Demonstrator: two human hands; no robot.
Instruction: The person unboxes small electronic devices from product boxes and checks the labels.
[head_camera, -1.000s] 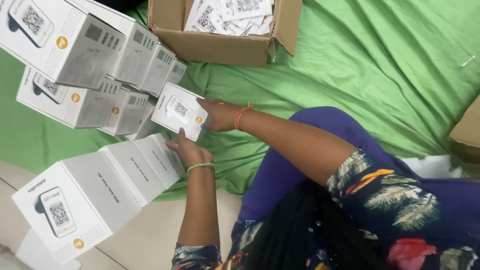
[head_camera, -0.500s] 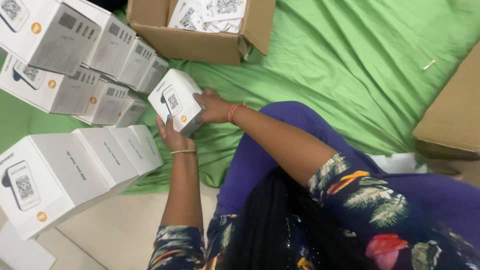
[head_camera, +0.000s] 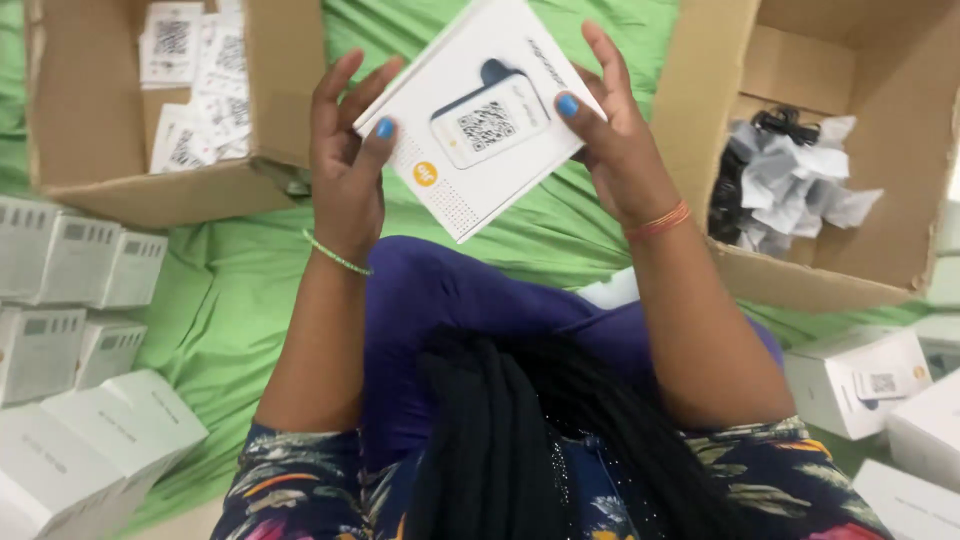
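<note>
Risk of slipping for small white cardboard box with printed device picture (head_camera: 480, 115), held up over lap only by fingertips of left hand (head_camera: 348, 165) and right hand (head_camera: 618, 140), above green cloth (head_camera: 240, 290).

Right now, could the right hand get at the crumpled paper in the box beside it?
Probably yes: the carton is open with nothing over the crumpled paper, but the right hand is holding the white box together with the left hand.

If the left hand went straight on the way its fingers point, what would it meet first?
Probably the open brown cardboard box of printed paper slips just beyond the left hand, though depth is unclear; that hand holds a white carton.
</note>
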